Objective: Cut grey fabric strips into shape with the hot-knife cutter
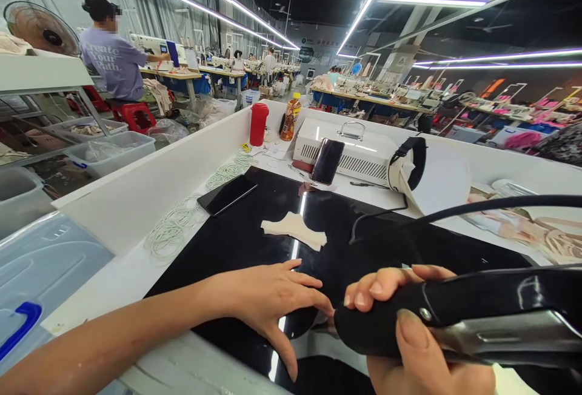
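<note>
My right hand (pixel 409 334) is wrapped round the black handle of a corded tool (pixel 477 316) at the lower right; its cable (pixel 477 206) arcs away to the right. My left hand (pixel 268 301) lies flat with fingers spread on the glossy black mat (pixel 236 237), its fingertips close to a dark piece of material (pixel 302 322) under the tool's front. A small cream fabric piece (pixel 295 229) lies on the mat beyond both hands, untouched.
A phone (pixel 226 194) lies flat at the mat's far left; another phone (pixel 327 160) leans on a white machine (pixel 345 149). White rings (pixel 170 231), a red cup (pixel 259 123), a drink bottle (pixel 291 117), a plastic bin (pixel 36 280). A seated person (pixel 111 59) works far left.
</note>
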Motion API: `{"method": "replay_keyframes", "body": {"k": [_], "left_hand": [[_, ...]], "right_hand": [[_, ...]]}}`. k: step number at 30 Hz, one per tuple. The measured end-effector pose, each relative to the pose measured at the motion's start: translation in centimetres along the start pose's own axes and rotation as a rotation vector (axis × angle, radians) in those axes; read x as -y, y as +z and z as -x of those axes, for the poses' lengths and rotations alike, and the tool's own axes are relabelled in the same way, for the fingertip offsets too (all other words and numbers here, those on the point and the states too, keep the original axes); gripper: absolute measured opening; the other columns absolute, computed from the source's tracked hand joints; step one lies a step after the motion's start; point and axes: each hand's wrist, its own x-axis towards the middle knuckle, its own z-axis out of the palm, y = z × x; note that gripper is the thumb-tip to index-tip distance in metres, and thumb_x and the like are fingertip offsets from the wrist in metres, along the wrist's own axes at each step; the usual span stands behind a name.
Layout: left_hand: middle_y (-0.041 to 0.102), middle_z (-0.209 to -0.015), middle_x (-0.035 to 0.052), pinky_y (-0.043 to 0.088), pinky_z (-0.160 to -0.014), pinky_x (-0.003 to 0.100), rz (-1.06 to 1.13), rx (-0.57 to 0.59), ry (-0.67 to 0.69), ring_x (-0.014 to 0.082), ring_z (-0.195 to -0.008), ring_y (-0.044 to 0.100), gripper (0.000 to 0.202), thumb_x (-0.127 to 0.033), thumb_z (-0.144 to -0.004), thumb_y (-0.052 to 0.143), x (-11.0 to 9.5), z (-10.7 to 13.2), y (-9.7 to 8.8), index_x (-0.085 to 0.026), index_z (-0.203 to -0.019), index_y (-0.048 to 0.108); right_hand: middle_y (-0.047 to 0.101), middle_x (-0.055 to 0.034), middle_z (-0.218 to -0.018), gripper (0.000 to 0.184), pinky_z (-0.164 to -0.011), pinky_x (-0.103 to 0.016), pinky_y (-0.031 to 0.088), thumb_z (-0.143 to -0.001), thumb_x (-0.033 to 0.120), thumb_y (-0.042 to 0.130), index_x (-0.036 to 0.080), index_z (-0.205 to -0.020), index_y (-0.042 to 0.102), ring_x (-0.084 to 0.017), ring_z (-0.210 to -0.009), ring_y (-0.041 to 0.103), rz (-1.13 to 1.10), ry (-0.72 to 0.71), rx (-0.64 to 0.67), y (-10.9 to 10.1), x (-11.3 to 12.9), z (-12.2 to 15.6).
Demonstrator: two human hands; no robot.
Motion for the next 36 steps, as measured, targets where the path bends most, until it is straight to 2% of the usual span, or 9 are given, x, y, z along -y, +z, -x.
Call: {"method": "replay_keyframes", "body": {"k": [7, 12, 16, 18, 21, 24, 28, 30, 36], "left_hand": [[0.058, -0.147, 0.0152, 0.011, -0.125, 0.066, -0.011, 0.012, 0.003, 0.0331, -0.150, 0.039, 0.086, -0.039, -0.076, 0.090, -0.1, 0.0, -0.2, -0.021, -0.148, 0.047], [0.055, -0.150, 0.0134, 0.010, -0.125, 0.065, -0.001, 0.026, -0.012, 0.0340, -0.151, 0.037, 0.087, -0.039, -0.076, 0.090, -0.3, 0.0, -0.4, -0.026, -0.150, 0.045], [0.055, -0.151, 0.0117, 0.009, -0.125, 0.066, 0.007, 0.024, -0.008, 0.0345, -0.152, 0.036, 0.089, -0.041, -0.076, 0.090, -0.2, -0.1, -0.3, -0.030, -0.151, 0.044], [0.054, -0.152, 0.0121, 0.009, -0.125, 0.066, 0.006, 0.023, -0.007, 0.0349, -0.152, 0.035, 0.092, -0.042, -0.075, 0.091, -0.1, 0.0, -0.2, -0.031, -0.153, 0.042], [0.052, -0.153, 0.0128, 0.010, -0.125, 0.067, 0.019, 0.014, 0.002, 0.0351, -0.153, 0.034, 0.093, -0.041, -0.075, 0.091, 0.1, 0.1, -0.1, -0.029, -0.152, 0.041], [0.049, -0.157, 0.0123, 0.014, -0.125, 0.066, 0.011, -0.018, 0.033, 0.0356, -0.153, 0.033, 0.077, -0.039, -0.072, 0.093, 0.1, 0.2, -0.2, -0.025, -0.137, 0.054], [0.049, -0.157, 0.0109, 0.026, -0.125, 0.055, -0.118, -0.076, 0.090, 0.0325, -0.149, 0.041, 0.038, -0.034, -0.078, 0.089, -0.1, 0.4, -0.7, -0.022, -0.105, 0.066], [0.051, -0.155, 0.0085, 0.030, -0.124, 0.050, -0.177, -0.083, 0.101, 0.0306, -0.147, 0.043, 0.026, -0.033, -0.081, 0.087, -0.2, 0.5, -1.0, -0.022, -0.096, 0.068], [0.053, -0.154, 0.0047, 0.039, -0.120, 0.047, -0.167, -0.058, 0.091, 0.0326, -0.151, 0.037, 0.015, -0.026, -0.082, 0.087, 0.1, 0.9, -1.3, -0.023, -0.090, 0.075]], "right_hand": [[0.063, 0.0016, -0.082, 0.034, -0.062, -0.037, 0.058, -0.090, 0.035, 0.075, 0.029, -0.119, 0.060, -0.017, -0.067, 0.062, -0.072, 0.004, 0.045, 0.6, 0.2, 0.5], [0.063, 0.0030, -0.083, 0.037, -0.065, -0.036, 0.057, -0.089, 0.037, 0.077, 0.031, -0.121, 0.059, -0.016, -0.067, 0.062, -0.112, 0.031, 0.054, 1.7, 0.5, 1.4], [0.062, 0.0036, -0.083, 0.035, -0.067, -0.033, 0.055, -0.091, 0.037, 0.075, 0.031, -0.120, 0.058, -0.015, -0.069, 0.060, -0.107, 0.066, -0.027, 2.6, 0.6, 1.8], [0.062, 0.0035, -0.083, 0.033, -0.068, -0.034, 0.056, -0.092, 0.036, 0.074, 0.031, -0.120, 0.058, -0.015, -0.069, 0.061, -0.089, 0.069, -0.034, 2.5, 0.4, 1.7], [0.063, 0.0025, -0.083, 0.032, -0.064, -0.037, 0.059, -0.092, 0.035, 0.074, 0.030, -0.120, 0.059, -0.017, -0.067, 0.063, -0.081, 0.038, 0.045, 1.6, 0.4, 0.9], [0.065, 0.0017, -0.079, 0.036, -0.058, -0.037, 0.059, -0.086, 0.037, 0.079, 0.028, -0.115, 0.061, -0.018, -0.064, 0.062, -0.052, -0.004, 0.035, 0.6, 1.1, -0.3], [0.063, 0.0025, -0.072, 0.042, -0.054, -0.035, 0.058, -0.072, 0.039, 0.088, 0.026, -0.104, 0.064, -0.018, -0.060, 0.058, 0.002, -0.006, -0.152, -0.1, 2.1, -1.4], [0.063, 0.0019, -0.072, 0.040, -0.054, -0.035, 0.057, -0.071, 0.036, 0.088, 0.025, -0.103, 0.066, -0.018, -0.060, 0.058, 0.002, -0.005, -0.218, -0.5, 2.2, -1.6], [0.064, 0.0020, -0.072, 0.040, -0.054, -0.034, 0.057, -0.071, 0.035, 0.087, 0.024, -0.103, 0.065, -0.018, -0.060, 0.059, 0.022, -0.031, -0.238, -1.1, 1.8, -1.7]]}}
